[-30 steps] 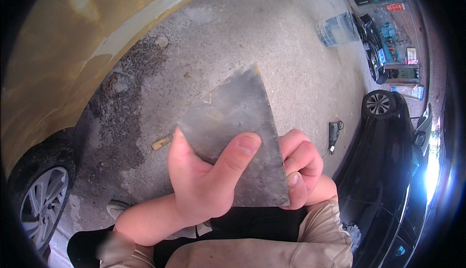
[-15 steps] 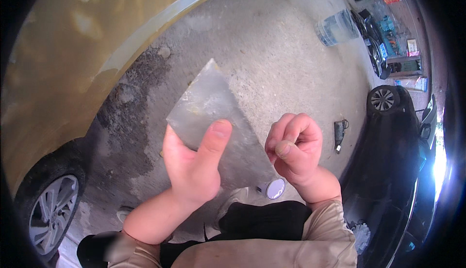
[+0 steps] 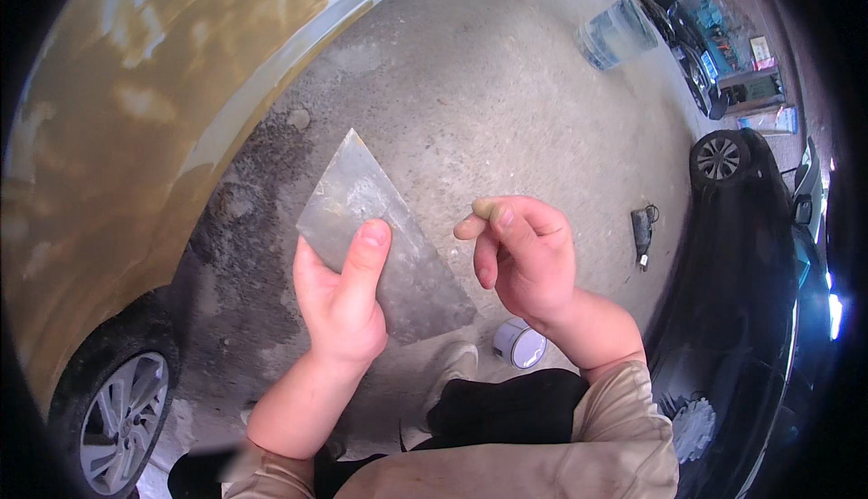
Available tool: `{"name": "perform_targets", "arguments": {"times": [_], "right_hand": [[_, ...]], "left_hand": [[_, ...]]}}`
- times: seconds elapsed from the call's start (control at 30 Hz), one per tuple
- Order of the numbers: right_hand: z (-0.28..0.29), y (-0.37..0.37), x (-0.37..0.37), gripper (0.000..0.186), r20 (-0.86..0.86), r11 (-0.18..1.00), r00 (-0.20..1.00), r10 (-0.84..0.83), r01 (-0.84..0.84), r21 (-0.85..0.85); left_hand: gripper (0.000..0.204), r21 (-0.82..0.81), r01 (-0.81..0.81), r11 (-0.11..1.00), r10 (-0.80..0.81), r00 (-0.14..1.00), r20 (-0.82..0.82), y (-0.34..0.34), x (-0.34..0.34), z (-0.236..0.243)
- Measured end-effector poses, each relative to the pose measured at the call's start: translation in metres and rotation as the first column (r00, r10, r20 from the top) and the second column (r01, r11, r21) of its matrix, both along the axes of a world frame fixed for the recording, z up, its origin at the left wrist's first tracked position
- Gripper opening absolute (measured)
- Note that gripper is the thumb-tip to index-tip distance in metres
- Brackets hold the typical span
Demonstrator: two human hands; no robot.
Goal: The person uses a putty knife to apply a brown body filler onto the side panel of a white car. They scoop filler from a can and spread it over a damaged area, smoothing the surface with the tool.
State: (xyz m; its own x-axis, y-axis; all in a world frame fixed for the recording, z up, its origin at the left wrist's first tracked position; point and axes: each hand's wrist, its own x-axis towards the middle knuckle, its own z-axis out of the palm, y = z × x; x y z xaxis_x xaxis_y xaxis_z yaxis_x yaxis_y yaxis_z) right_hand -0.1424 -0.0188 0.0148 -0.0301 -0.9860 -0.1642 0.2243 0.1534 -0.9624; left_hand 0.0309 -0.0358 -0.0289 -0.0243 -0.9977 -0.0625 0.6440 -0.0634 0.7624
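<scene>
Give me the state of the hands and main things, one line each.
Plate: held tilted, smeared
Left hand: gripping the plate
Right hand: fingers bent, off the plate
Can: on the floor
Bucket: on the floor
Black tool: lying down
Tan panel: patchy

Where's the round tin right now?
In the head view, the tin is on the floor, low and right of the middle, between the shoe and the right forearm.
</scene>
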Motion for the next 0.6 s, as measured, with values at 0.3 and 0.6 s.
{"name": "perform_targets", "arguments": {"times": [0.3, 0.6], "right_hand": [[0.002, -0.004, -0.003, 0.04, 0.239, 0.997, 0.968, 0.07, -0.078, 0.021], [-0.016, -0.011, -0.001, 0.066, 0.699, 0.909, 0.584, 0.412, -0.318, -0.271]], "left_hand": [[0.034, 0.14, 0.042, 0.989, -0.032, 0.997, -0.07, 0.001, -0.002, 0.004], [0.04, 0.098, 0.033, 0.995, -0.035, 0.999, 0.012, 0.003, -0.005, 0.004]]}}
